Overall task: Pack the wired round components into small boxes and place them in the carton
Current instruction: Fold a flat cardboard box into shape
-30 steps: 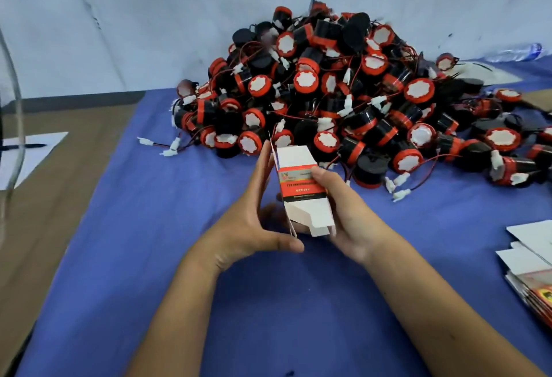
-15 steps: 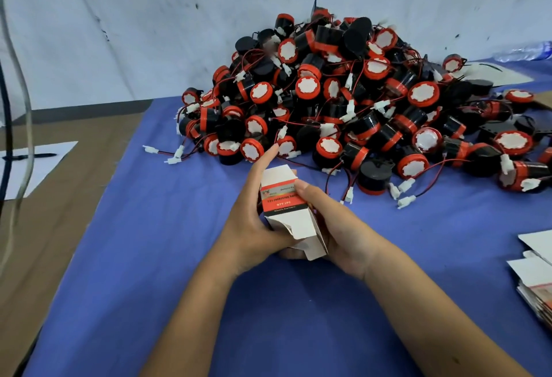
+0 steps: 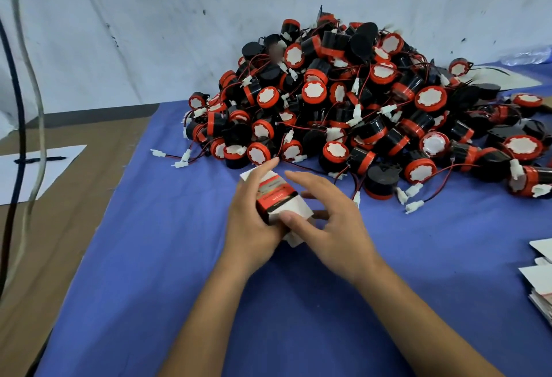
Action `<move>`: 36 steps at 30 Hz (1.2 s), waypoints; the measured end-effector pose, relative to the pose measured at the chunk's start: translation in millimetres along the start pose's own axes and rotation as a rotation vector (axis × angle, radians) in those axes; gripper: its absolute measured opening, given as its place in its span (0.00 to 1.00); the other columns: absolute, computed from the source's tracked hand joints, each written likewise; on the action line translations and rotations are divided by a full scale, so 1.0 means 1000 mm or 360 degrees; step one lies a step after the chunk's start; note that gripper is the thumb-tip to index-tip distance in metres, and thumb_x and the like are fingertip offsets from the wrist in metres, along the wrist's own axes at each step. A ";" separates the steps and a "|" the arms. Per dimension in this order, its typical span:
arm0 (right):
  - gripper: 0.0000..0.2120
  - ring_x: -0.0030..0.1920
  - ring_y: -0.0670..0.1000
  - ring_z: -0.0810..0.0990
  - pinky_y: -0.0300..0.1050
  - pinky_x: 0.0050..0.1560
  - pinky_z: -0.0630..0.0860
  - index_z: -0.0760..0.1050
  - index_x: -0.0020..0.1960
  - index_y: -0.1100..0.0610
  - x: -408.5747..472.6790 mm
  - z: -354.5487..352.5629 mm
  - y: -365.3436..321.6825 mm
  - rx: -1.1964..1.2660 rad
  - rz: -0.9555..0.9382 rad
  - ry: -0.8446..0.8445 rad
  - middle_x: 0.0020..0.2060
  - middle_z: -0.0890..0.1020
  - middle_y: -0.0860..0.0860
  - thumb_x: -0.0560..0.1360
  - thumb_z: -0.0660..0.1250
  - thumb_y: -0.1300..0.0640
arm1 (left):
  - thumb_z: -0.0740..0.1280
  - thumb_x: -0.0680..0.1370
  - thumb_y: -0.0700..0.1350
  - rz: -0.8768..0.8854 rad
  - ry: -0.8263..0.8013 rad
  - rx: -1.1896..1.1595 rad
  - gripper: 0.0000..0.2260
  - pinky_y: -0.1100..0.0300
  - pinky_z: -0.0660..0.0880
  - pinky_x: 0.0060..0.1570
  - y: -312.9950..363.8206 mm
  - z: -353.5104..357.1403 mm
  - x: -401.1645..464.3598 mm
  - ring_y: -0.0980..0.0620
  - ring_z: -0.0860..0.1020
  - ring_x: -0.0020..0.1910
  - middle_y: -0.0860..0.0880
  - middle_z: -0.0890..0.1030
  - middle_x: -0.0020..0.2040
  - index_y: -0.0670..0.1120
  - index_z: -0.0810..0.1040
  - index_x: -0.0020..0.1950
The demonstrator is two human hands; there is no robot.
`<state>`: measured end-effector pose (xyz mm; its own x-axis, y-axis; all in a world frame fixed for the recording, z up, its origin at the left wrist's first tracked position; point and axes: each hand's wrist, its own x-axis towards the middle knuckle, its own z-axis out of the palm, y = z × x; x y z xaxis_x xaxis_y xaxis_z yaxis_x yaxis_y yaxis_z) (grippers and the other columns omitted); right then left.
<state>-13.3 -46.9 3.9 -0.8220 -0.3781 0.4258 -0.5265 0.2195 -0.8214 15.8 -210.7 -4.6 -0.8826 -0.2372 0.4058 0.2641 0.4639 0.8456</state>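
Blue cloth [image 3: 149, 257] covers the table, and on it, near its middle, the two hands work on one small box [image 3: 276, 197] — white card with a red and black band. The print on the band is too small to read. The lower end of the box is hidden behind the hands; only a white flap shows under them. I cannot tell if something is already inside.

The left hand [image 3: 251, 221] holds the box from the left side, its fingers [image 3: 263, 173] curled over the top face and its thumb underneath, out of sight. The right hand [image 3: 331, 221] is loose, its fingers spread and nearly straight; the thumb tip touches the white lower face of the box, the other fingers reach over it without gripping.

Behind the hands lies a big pile of wired round components [image 3: 358, 107] — black bodies, red caps, thin red wires with white plugs. At the right edge a stack of flat boxes [image 3: 540, 284] is cut off by the frame.
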 end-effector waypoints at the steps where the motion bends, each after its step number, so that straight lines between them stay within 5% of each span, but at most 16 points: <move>1: 0.22 0.69 0.40 0.74 0.43 0.61 0.79 0.77 0.70 0.45 0.000 0.000 0.002 -0.0094 -0.0169 0.0044 0.68 0.77 0.39 0.78 0.74 0.49 | 0.76 0.71 0.32 0.0019 -0.0030 0.0024 0.40 0.66 0.80 0.52 0.002 0.001 -0.001 0.60 0.77 0.63 0.54 0.74 0.70 0.63 0.69 0.74; 5: 0.15 0.65 0.41 0.78 0.43 0.57 0.81 0.82 0.64 0.54 -0.001 0.000 0.008 -0.0373 -0.0549 0.0207 0.64 0.82 0.47 0.79 0.72 0.51 | 0.75 0.70 0.34 0.0037 -0.0102 -0.0026 0.42 0.62 0.82 0.54 0.010 -0.002 0.000 0.61 0.75 0.66 0.59 0.71 0.72 0.62 0.66 0.78; 9: 0.15 0.63 0.49 0.82 0.48 0.55 0.83 0.83 0.63 0.57 -0.001 -0.002 0.006 -0.0480 -0.0590 0.0347 0.62 0.84 0.51 0.79 0.71 0.52 | 0.80 0.68 0.47 0.0076 -0.0319 -0.0107 0.44 0.62 0.79 0.61 0.012 -0.008 -0.003 0.60 0.71 0.72 0.60 0.68 0.75 0.67 0.63 0.78; 12: 0.19 0.67 0.45 0.79 0.46 0.59 0.81 0.82 0.65 0.57 0.002 -0.010 0.004 -0.0288 -0.0539 0.0177 0.64 0.82 0.50 0.78 0.73 0.50 | 0.77 0.70 0.55 0.0034 -0.0337 -0.0145 0.37 0.58 0.78 0.64 0.013 -0.012 -0.002 0.58 0.74 0.71 0.59 0.73 0.72 0.66 0.68 0.76; 18: 0.26 0.71 0.43 0.74 0.37 0.51 0.82 0.79 0.69 0.54 0.000 -0.017 0.009 -0.0166 -0.0481 -0.0133 0.69 0.78 0.45 0.75 0.71 0.71 | 0.81 0.67 0.47 0.0003 -0.0292 -0.0112 0.37 0.55 0.74 0.70 0.002 -0.025 0.000 0.55 0.74 0.72 0.54 0.75 0.71 0.57 0.72 0.75; 26: 0.17 0.65 0.46 0.80 0.46 0.51 0.83 0.81 0.66 0.55 -0.003 -0.010 0.004 -0.0298 -0.0543 0.0172 0.64 0.82 0.47 0.79 0.72 0.62 | 0.81 0.72 0.41 0.0066 -0.0195 -0.0066 0.34 0.60 0.76 0.66 -0.001 -0.018 0.004 0.57 0.74 0.71 0.57 0.75 0.71 0.57 0.72 0.75; 30: 0.30 0.71 0.43 0.74 0.44 0.63 0.78 0.66 0.78 0.45 -0.003 -0.005 -0.001 0.0103 -0.0147 0.0042 0.72 0.74 0.38 0.79 0.68 0.41 | 0.77 0.75 0.46 -0.0220 0.0228 -0.0660 0.25 0.52 0.80 0.62 0.003 -0.011 0.007 0.56 0.79 0.66 0.61 0.80 0.67 0.61 0.77 0.70; 34: 0.28 0.67 0.44 0.78 0.53 0.62 0.81 0.69 0.75 0.40 0.000 0.001 0.001 0.0829 0.0453 -0.0099 0.72 0.74 0.40 0.77 0.71 0.41 | 0.76 0.74 0.49 -0.0542 0.0242 -0.1451 0.26 0.51 0.82 0.47 0.009 -0.003 0.007 0.54 0.79 0.38 0.44 0.80 0.58 0.57 0.77 0.71; 36: 0.28 0.64 0.50 0.82 0.54 0.55 0.84 0.71 0.74 0.42 0.002 0.003 0.002 0.1079 0.0588 -0.0097 0.69 0.79 0.47 0.76 0.70 0.44 | 0.76 0.73 0.49 -0.0507 0.0137 -0.1500 0.29 0.54 0.82 0.47 0.011 0.001 0.006 0.56 0.80 0.37 0.46 0.82 0.58 0.57 0.75 0.74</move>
<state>-16.0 -49.8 2.1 -0.8948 -0.4404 0.0733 0.0439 -0.2502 -0.9672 13.1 -205.9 6.0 -0.9447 -0.3109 0.1046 0.2536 -0.4899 0.8341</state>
